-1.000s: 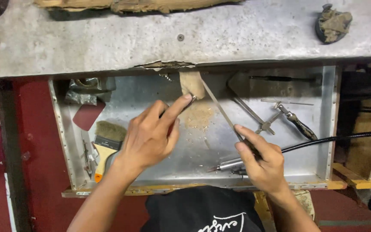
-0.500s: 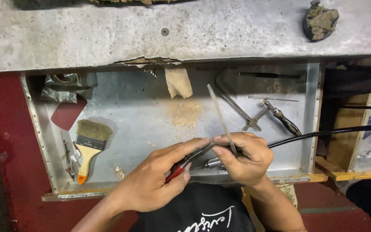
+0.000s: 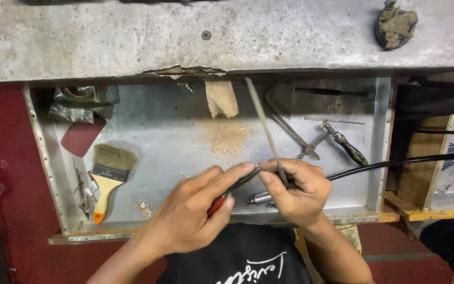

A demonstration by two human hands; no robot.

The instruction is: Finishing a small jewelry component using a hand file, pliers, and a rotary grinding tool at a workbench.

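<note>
While both hands meet near the tray's front rim [image 3: 311,218], the right hand [image 3: 298,192] grips a file [image 3: 264,126], the left hand [image 3: 195,215] a red-handled tool [image 3: 217,204].

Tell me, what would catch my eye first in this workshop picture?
Most striking are the two hands at the bottom middle: the right hand grips a long thin file pointing up over the metal tray, while the left hand holds a red-handled tool against it. At the tray's left lies a paintbrush, and a little heap of sawdust sits near the middle.
</note>
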